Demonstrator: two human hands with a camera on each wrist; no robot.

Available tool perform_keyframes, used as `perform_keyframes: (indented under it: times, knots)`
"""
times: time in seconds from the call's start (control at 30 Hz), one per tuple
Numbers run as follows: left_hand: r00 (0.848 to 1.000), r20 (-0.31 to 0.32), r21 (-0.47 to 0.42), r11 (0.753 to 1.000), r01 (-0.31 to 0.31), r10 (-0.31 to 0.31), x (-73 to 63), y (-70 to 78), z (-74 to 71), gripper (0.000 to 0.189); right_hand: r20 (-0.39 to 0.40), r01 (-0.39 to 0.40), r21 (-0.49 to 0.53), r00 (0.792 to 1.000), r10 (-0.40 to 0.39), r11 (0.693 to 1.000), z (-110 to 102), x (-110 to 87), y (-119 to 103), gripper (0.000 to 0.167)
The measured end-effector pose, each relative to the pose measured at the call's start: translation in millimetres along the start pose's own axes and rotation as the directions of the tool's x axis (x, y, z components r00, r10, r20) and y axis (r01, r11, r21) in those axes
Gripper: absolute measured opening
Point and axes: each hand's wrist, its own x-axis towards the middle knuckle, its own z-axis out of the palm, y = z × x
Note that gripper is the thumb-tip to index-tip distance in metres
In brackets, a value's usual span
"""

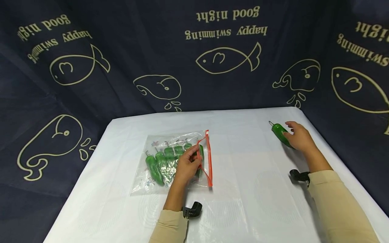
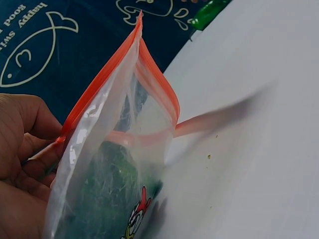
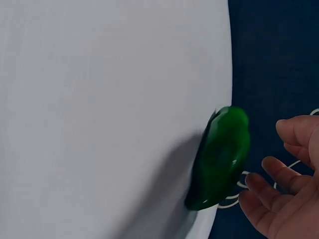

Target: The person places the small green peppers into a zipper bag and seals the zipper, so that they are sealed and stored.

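A clear zip bag with a red zip edge lies on the white table, holding several green peppers. My left hand pinches one side of its mouth between thumb and fingers. In the left wrist view the bag's mouth gapes, and the red zip strip stands up beside the hand. At the far right lies a single green pepper with a looped stem. My right hand is beside it; in the right wrist view its loosely bent fingers are apart from the pepper.
The white-covered table ends just beyond the loose pepper on the right. A dark blue curtain with fish and whale drawings hangs behind and at both sides. Each wrist wears a small black camera.
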Motion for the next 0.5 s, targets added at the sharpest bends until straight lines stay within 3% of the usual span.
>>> perform_keyframes:
  times: [0.5]
  knots:
    - [1.0, 0.001, 0.023, 1.0, 0.012, -0.012, -1.2, 3.1, -0.7, 0.051, 0.046, -0.045, -0.029, 0.998, 0.047, 0.999, 5.8, 10.9, 11.0, 0.06]
